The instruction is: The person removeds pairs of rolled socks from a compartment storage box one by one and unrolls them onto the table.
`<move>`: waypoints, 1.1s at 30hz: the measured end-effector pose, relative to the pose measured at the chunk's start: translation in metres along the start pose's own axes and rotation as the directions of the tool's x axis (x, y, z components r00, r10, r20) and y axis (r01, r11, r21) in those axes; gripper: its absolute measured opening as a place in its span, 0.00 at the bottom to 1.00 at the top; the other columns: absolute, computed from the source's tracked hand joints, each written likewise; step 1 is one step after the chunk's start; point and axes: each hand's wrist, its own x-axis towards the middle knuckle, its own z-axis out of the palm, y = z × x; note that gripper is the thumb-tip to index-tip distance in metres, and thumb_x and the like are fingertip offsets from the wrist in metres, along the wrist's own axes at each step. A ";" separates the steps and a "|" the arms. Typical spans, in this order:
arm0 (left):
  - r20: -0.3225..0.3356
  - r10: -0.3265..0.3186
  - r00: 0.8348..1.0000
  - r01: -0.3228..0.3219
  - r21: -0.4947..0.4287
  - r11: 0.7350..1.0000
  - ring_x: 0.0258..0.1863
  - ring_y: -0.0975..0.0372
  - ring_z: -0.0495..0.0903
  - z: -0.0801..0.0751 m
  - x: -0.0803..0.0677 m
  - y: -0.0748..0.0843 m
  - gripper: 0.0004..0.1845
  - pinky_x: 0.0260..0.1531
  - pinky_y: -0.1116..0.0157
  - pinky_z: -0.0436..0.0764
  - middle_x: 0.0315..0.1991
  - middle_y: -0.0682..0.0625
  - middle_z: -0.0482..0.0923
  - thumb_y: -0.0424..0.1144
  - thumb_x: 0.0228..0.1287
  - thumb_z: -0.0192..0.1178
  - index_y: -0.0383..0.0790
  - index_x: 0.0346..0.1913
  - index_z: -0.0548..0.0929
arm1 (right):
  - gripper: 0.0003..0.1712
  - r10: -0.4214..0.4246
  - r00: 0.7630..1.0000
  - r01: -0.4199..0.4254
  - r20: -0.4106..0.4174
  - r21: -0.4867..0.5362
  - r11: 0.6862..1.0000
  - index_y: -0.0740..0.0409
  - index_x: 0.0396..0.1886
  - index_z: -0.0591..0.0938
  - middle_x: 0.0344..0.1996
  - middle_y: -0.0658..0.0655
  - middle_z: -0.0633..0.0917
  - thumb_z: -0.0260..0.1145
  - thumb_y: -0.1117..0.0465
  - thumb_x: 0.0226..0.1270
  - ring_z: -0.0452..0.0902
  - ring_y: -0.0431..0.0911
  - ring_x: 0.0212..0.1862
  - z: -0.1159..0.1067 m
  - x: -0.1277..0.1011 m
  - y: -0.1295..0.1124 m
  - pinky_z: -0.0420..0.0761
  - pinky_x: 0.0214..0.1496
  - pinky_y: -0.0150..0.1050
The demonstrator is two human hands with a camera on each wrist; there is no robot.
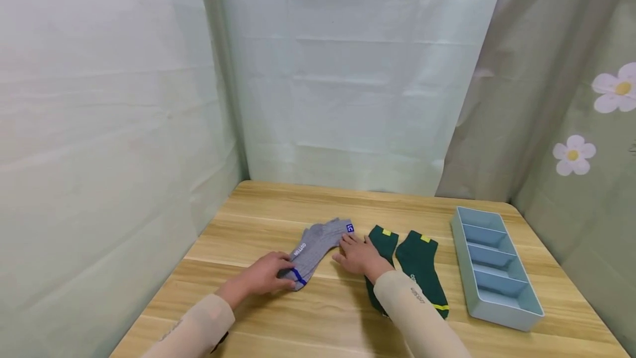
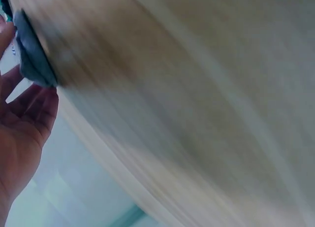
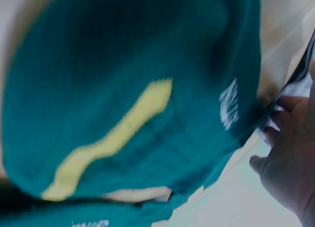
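A pair of grey socks [image 1: 318,247] with a blue band and white lettering lies on the table, one sock mostly over the other. At the toe end, my left hand [image 1: 265,273] holds the socks' edge between thumb and fingers; the left wrist view shows the grey toe [image 2: 34,54] amid the fingers. My right hand [image 1: 359,256] rests its extended fingers by the cuff, near the blue label. Beneath and beside the right forearm lie two dark green socks [image 1: 422,269] with yellow bands, one partly covered by the arm. They fill much of the right wrist view.
A light blue box [image 1: 524,319] with several compartments stands at the right of the wooden table [image 1: 278,198]. Pale cloth hangs round the left and back sides, and a flowered curtain [image 1: 586,203] hangs at the right.
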 end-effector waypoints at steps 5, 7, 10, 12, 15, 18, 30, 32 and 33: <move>-0.056 -0.015 0.998 0.014 -0.024 1.000 0.47 0.50 0.81 -0.005 0.011 -0.003 0.19 0.50 0.51 0.79 0.48 0.43 0.81 0.47 0.66 0.66 0.34 0.50 0.86 | 0.37 -0.011 0.996 0.015 -0.092 0.040 0.999 0.60 0.75 0.66 0.75 0.61 0.62 0.48 0.40 0.78 0.52 0.55 0.76 0.008 -0.004 -0.020 0.51 0.74 0.62; -0.080 -0.032 0.996 0.030 -0.020 0.999 0.50 0.48 0.80 -0.009 0.020 -0.006 0.18 0.53 0.49 0.78 0.51 0.40 0.80 0.42 0.67 0.65 0.33 0.53 0.84 | 0.38 -0.017 0.993 0.023 -0.115 0.053 0.998 0.61 0.75 0.65 0.75 0.61 0.62 0.48 0.40 0.78 0.52 0.56 0.76 0.011 -0.006 -0.033 0.52 0.73 0.61; -0.071 -0.045 0.996 0.044 -0.017 0.999 0.59 0.42 0.75 -0.013 0.034 -0.010 0.19 0.60 0.45 0.72 0.60 0.33 0.75 0.36 0.68 0.63 0.30 0.58 0.81 | 0.40 -0.017 0.993 0.027 -0.121 0.080 0.996 0.62 0.75 0.64 0.75 0.62 0.61 0.48 0.37 0.77 0.52 0.57 0.76 0.015 -0.010 -0.053 0.53 0.73 0.62; -0.034 -0.046 0.998 0.046 -0.013 0.999 0.63 0.40 0.72 -0.014 0.044 -0.012 0.21 0.63 0.45 0.69 0.64 0.31 0.71 0.34 0.68 0.62 0.28 0.61 0.78 | 0.43 -0.015 0.994 0.027 -0.112 0.110 0.994 0.63 0.75 0.64 0.75 0.63 0.61 0.49 0.36 0.75 0.52 0.57 0.76 0.018 -0.012 -0.066 0.53 0.73 0.62; 0.037 -0.031 0.999 0.031 0.000 1.000 0.65 0.41 0.70 -0.012 0.054 -0.015 0.22 0.64 0.46 0.67 0.66 0.31 0.69 0.34 0.69 0.60 0.27 0.63 0.76 | 0.46 -0.004 0.997 0.014 -0.080 0.120 0.993 0.62 0.75 0.63 0.75 0.62 0.60 0.51 0.32 0.72 0.51 0.55 0.77 0.022 -0.014 -0.079 0.52 0.73 0.62; 0.112 -0.021 0.994 0.016 0.044 0.999 0.65 0.42 0.71 -0.010 0.060 -0.015 0.22 0.65 0.47 0.67 0.65 0.33 0.71 0.34 0.69 0.60 0.28 0.63 0.76 | 0.49 0.001 0.998 0.004 -0.062 0.091 0.996 0.61 0.76 0.63 0.76 0.60 0.60 0.54 0.30 0.69 0.51 0.54 0.77 0.025 -0.016 -0.084 0.51 0.74 0.61; 0.162 0.000 0.987 -0.021 0.127 0.992 0.64 0.42 0.71 -0.002 0.055 -0.016 0.27 0.64 0.47 0.68 0.66 0.32 0.70 0.45 0.71 0.59 0.30 0.65 0.75 | 0.49 -0.112 0.993 0.111 0.037 0.019 0.994 0.55 0.78 0.59 0.78 0.55 0.55 0.53 0.30 0.69 0.46 0.49 0.78 0.018 -0.021 -0.053 0.50 0.75 0.59; 0.166 0.000 0.986 -0.021 0.127 0.992 0.65 0.41 0.69 0.000 0.054 -0.014 0.29 0.65 0.47 0.67 0.67 0.32 0.69 0.48 0.71 0.57 0.31 0.66 0.74 | 0.48 -0.136 0.989 0.135 0.052 0.025 0.991 0.55 0.78 0.59 0.78 0.54 0.55 0.54 0.31 0.69 0.46 0.49 0.78 0.016 -0.023 -0.046 0.50 0.75 0.58; 0.164 0.006 0.986 -0.027 0.125 0.992 0.66 0.41 0.69 0.001 0.053 -0.013 0.29 0.65 0.46 0.67 0.67 0.32 0.69 0.49 0.72 0.57 0.31 0.66 0.74 | 0.48 -0.149 0.987 0.148 0.060 0.027 0.989 0.55 0.78 0.59 0.78 0.55 0.55 0.55 0.32 0.69 0.46 0.49 0.78 0.014 -0.023 -0.043 0.50 0.75 0.59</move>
